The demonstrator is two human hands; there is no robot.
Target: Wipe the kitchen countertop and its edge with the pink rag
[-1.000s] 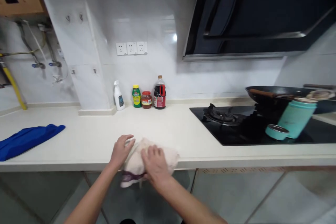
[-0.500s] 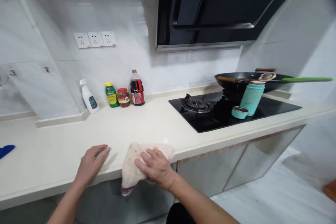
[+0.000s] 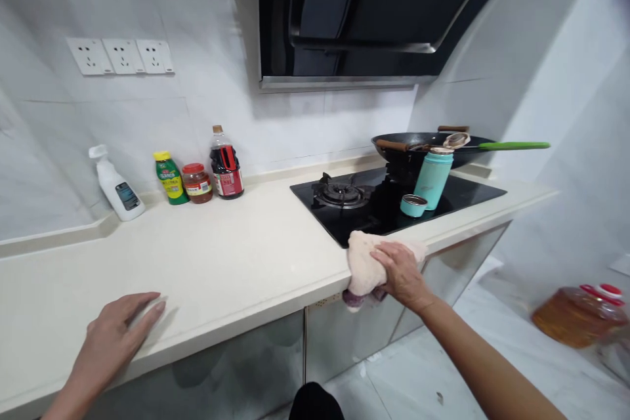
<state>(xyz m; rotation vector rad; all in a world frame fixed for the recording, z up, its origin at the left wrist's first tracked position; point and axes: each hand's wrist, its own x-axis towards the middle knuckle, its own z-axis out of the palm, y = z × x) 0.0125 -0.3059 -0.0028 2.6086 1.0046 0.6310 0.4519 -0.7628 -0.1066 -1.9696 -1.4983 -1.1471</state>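
Mostly pale pink cloth (image 3: 364, 262), purple lower edge

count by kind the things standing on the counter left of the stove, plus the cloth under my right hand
Bottles: 3 (white spray bottle, green bottle, dark bottle)
Jars: 1 (red-lidded jar)
Cloths: 1 (pale cloth, under the right hand)
Total: 5

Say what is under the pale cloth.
Under the pale cloth is the counter's front edge; the right hand is on top. The covered stretch itself cannot be seen.
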